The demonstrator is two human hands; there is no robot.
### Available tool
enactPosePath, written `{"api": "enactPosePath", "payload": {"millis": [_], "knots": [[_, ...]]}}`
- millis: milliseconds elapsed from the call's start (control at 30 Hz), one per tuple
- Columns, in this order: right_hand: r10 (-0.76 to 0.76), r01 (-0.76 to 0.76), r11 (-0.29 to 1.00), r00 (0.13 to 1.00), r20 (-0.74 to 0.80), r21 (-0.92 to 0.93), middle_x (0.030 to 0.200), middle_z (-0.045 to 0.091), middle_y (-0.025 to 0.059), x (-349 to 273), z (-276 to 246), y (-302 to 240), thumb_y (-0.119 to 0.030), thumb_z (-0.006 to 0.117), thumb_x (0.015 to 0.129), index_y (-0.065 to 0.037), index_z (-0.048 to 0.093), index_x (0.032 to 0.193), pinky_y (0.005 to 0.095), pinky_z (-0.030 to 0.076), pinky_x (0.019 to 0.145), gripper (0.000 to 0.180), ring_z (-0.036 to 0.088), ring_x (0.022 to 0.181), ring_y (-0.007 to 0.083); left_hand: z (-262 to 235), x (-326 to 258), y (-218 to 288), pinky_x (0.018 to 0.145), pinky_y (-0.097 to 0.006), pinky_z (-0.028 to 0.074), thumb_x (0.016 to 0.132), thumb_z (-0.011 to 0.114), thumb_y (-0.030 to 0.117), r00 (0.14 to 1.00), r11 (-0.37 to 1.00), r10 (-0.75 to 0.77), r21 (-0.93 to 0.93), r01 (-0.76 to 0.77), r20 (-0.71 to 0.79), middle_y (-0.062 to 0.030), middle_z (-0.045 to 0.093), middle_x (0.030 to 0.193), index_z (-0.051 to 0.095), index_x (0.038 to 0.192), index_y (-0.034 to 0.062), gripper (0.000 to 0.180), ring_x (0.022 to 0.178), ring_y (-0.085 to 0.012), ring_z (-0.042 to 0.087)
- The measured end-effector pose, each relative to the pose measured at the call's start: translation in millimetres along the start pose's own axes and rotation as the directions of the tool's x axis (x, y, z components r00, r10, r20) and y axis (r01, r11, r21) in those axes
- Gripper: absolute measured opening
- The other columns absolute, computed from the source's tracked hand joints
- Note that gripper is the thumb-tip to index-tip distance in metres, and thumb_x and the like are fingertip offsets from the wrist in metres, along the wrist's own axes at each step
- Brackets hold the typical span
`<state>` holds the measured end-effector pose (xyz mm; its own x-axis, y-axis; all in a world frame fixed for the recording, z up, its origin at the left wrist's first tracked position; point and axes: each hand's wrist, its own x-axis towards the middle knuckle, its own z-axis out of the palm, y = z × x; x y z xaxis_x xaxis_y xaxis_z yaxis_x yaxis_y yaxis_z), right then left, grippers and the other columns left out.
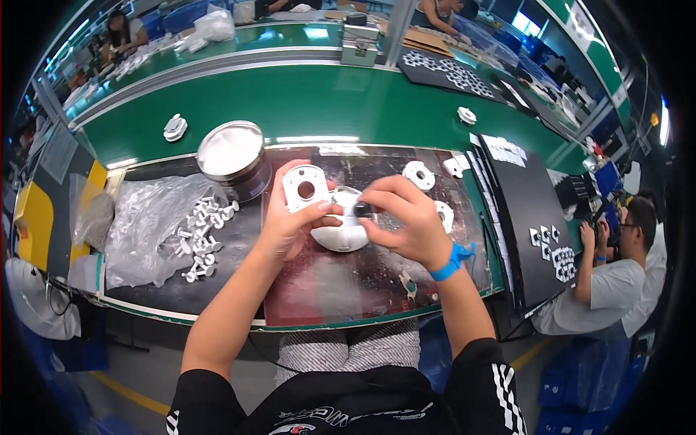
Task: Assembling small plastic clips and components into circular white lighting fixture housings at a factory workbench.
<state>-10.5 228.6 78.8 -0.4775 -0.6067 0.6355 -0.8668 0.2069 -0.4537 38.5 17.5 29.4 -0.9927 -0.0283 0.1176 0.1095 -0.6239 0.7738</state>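
My left hand (pixel 284 226) is closed on a flat white plastic part (pixel 317 177) with a large round hole, held up between thumb and fingers. Just to its right, my right hand (pixel 407 221) pinches a small black piece (pixel 362 209) between thumb and forefinger; its exact kind is hard to make out. A blue band circles my right wrist. Beneath both hands sits a round whitish dish (pixel 341 239), partly covered by my fingers. Two similar white parts lie beyond my right hand, one round (pixel 418 175) and another (pixel 444 215) half hidden behind it.
A large round tin (pixel 243 185) stands left of my hands. Nearby, white mushroom-shaped plastic pieces (pixel 199 243) spill from a clear plastic bag (pixel 145 225). Black boards (pixel 525 217) with white parts are stacked at the right. A co-worker (pixel 616 264) sits beyond them.
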Motion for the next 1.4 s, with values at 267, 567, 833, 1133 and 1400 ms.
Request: {"api": "enactPosePath", "payload": {"millis": [267, 567, 833, 1133, 1400], "knots": [[-0.004, 0.010, 0.978, 0.999, -0.032, 0.207, 0.110, 0.059, 0.0104, 26, 39, 11, -0.005, 0.080, 0.072, -0.005, 0.065, 0.116, 0.0304, 0.053, 0.073, 0.047, 0.060, 0.091, 0.0198, -17, 9, -9, 0.080, -0.035, 0.059, 0.075, 0.072, -0.011, 0.988, 0.996, 0.071, -0.042, -0.077, -0.134, -0.0110, 0.061, 0.114, 0.035, 0.134, 0.0170, 0.075, 0.104, -0.0210, 0.062], [0.274, -0.325, 0.612, 0.942, 0.192, 0.721, 0.132, 0.057, 0.0168, -5, 67, 38, 0.000, 0.079, 0.075, 0.001, 0.050, 0.132, 0.0382, 0.042, 0.105, 0.064, 0.054, 0.123, 0.0227, -12, 4, -10, 0.087, -0.040, 0.058, 0.077, 0.070, -0.010, 0.989, 0.983, -0.085, -0.171, 0.063, -0.123, -0.0099, 0.059, 0.116, 0.035, 0.135, 0.0182, 0.074, 0.110, -0.0238, 0.060], [0.093, -0.080, 0.932, 0.995, -0.020, 0.354, 0.117, 0.061, 0.0164, 3, 43, 23, -0.002, 0.077, 0.073, 0.001, 0.056, 0.125, 0.0389, 0.046, 0.097, 0.056, 0.059, 0.112, 0.0283, -7, 3, 4, 0.082, -0.043, 0.060, 0.100, 0.046, 0.029, 0.997, 0.996, -0.065, -0.068, 0.062, -0.050, -0.0131, 0.056, 0.121, 0.033, 0.136, 0.0135, 0.041, 0.109, -0.0240, 0.061], [-0.095, 0.094, 0.993, 0.995, -0.014, -0.064, 0.111, 0.064, 0.0119, 8, 39, 16, -0.006, 0.081, 0.069, -0.009, 0.069, 0.113, 0.0384, 0.052, 0.082, 0.045, 0.062, 0.097, 0.0305, -3, 3, -14, 0.100, -0.035, 0.043, 0.105, 0.035, 0.034, 1.000, 0.987, -0.022, 0.160, 0.025, -0.019, -0.0090, 0.055, 0.123, 0.043, 0.136, 0.0072, 0.042, 0.114, -0.0184, 0.054], [-0.075, 0.073, 0.996, 0.997, -0.033, -0.056, 0.112, 0.064, 0.0098, 8, 46, 16, -0.008, 0.079, 0.070, -0.014, 0.072, 0.108, 0.0409, 0.051, 0.084, 0.039, 0.062, 0.099, 0.0315, -5, 0, -15, 0.100, -0.031, 0.042, 0.107, 0.029, 0.036, 1.000, 0.978, -0.001, 0.208, 0.006, -0.026, -0.0102, 0.055, 0.125, 0.042, 0.139, 0.0031, 0.047, 0.115, -0.0157, 0.053]]}}
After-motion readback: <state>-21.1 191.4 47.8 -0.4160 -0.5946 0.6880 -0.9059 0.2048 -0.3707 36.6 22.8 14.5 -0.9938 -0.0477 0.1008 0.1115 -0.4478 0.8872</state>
